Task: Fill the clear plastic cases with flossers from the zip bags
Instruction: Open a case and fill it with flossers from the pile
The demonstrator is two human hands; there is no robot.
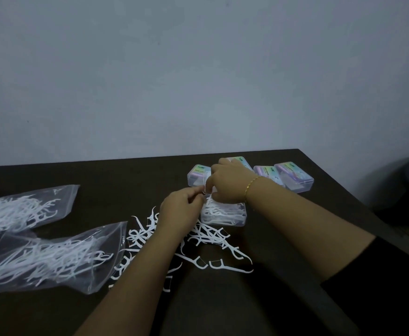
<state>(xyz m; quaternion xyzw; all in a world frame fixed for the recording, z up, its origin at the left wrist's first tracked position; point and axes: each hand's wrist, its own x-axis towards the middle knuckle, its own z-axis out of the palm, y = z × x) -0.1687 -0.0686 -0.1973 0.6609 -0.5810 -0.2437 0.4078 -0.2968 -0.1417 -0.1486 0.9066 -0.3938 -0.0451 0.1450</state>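
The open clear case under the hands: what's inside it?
The open case holds a heap of white flossers. The right hand covers its far part, so how full it is there cannot be seen.

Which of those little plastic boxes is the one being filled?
The open case nearest the person, under the right hand, packed with white flossers. The other cases behind it are closed, showing colourful labels.
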